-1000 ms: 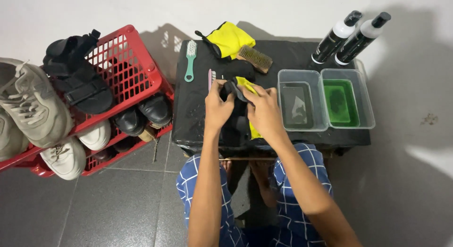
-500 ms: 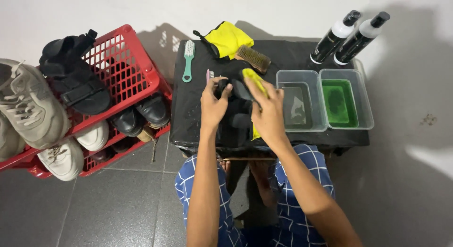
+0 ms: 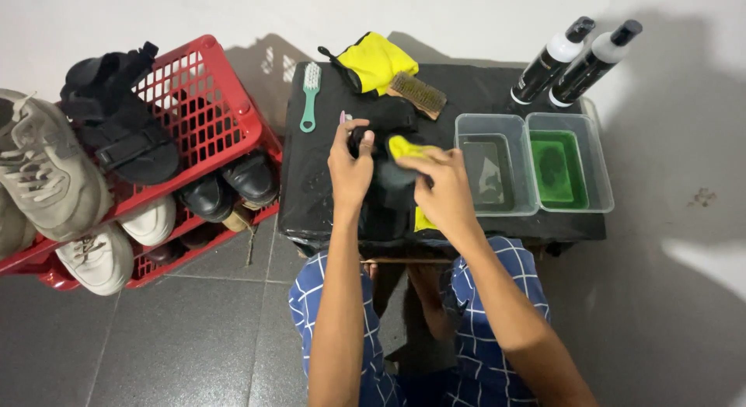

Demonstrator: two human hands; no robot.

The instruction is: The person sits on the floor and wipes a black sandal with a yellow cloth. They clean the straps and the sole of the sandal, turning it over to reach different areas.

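Note:
My left hand [image 3: 351, 167] grips a black shoe [image 3: 388, 191] that stands on the black table [image 3: 318, 197], fingers curled over its top edge. Pressed against the same shoe is a yellow cloth [image 3: 409, 149], pinched in my right hand [image 3: 441, 191]. More of the yellow cloth shows below my right wrist. Most of the shoe is dark against the dark table and partly hidden by both hands.
A teal brush [image 3: 309, 94], a yellow-and-black cloth [image 3: 374, 62] and a wooden brush [image 3: 417, 94] lie at the table's back. Two clear tubs [image 3: 497, 167], one with green liquid [image 3: 561, 167], and two spray bottles [image 3: 575, 61] stand right. A red crate [image 3: 198, 104] of shoes sits left.
My right hand has slid the yellow cloth up and to the left over the shoe. My left hand has shifted slightly on the shoe's top while keeping its hold.

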